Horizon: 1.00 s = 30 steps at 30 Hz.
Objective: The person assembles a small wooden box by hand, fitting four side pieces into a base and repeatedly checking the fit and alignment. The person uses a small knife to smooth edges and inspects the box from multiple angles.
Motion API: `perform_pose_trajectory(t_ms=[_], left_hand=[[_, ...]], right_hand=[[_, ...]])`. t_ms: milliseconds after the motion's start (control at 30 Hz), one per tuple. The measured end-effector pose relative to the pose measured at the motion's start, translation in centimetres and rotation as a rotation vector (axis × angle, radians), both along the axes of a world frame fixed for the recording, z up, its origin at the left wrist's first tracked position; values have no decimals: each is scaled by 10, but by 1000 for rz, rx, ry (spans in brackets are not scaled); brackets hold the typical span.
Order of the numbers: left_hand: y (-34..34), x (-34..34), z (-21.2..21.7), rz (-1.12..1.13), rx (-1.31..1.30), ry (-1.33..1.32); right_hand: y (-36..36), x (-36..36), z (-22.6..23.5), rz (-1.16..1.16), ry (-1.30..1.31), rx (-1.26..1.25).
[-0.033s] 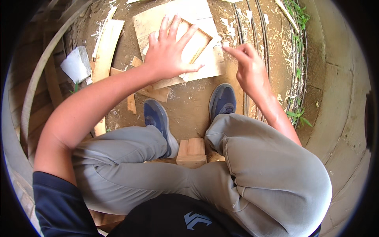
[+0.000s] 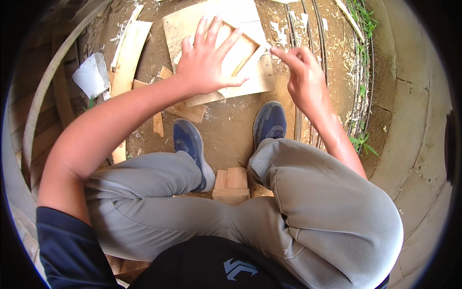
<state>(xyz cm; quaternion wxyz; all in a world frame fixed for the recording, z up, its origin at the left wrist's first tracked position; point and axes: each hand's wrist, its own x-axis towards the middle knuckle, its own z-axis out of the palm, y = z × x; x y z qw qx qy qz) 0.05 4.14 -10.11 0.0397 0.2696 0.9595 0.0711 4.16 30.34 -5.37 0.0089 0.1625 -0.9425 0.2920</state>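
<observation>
A shallow wooden frame (image 2: 249, 44) with raised edges lies on a pale square board (image 2: 262, 79) on the ground ahead of my feet. Spread flat over the frame, my left hand (image 2: 204, 60) has its fingers wide apart and covers much of its left side. My right hand (image 2: 304, 72) is at the frame's right corner, index finger stretched toward it and the other fingers curled in. A small whitish bit (image 2: 266, 46) shows at that fingertip; whether the fingers pinch it is too small to tell.
Wood offcuts (image 2: 131, 58) and a white block (image 2: 92, 75) lie on the left. Dark cables or rods (image 2: 323, 53) run along the ground on the right, among shavings. A small wooden block (image 2: 231, 185) sits between my feet, and a concrete edge (image 2: 409, 115) borders the right.
My right fingertips have moved slightly forward and left, closer to the frame's corner. My left hand stays spread over the frame.
</observation>
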Motion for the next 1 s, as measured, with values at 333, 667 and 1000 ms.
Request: perform_pose_trajectory(t_ms=[333, 667, 1000], left_hand=[[0, 3, 1, 23, 15, -14], [-5, 0, 26, -8, -46, -237], [3, -3, 47, 6, -92, -316]], right_hand=[[8, 25, -14, -19, -82, 209], [-14, -27, -4, 171, -52, 174], [-9, -55, 2, 292, -106, 178]])
